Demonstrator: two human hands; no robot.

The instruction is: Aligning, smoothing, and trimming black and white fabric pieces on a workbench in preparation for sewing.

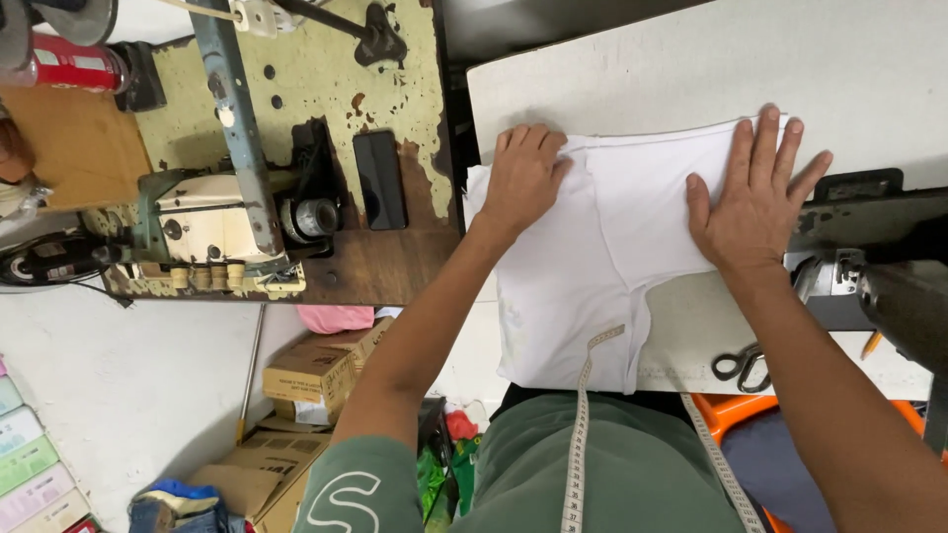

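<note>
A white fabric piece [592, 257] lies folded on the pale worktable [691, 69], its near edge hanging over the table's front. My left hand [525, 176] rests on the fabric's upper left corner with fingers curled, pinching the cloth's edge. My right hand [755, 192] presses flat on the fabric's right side, fingers spread. A measuring tape [583, 415] hangs from my neck over the cloth's lower edge.
Scissors [743, 366] lie on the table near my right forearm. A dark sewing machine [879, 266] stands at the right. An older machine [212, 222] and a black phone [380, 180] sit on the worn table at left. Cardboard boxes [316, 370] stand on the floor.
</note>
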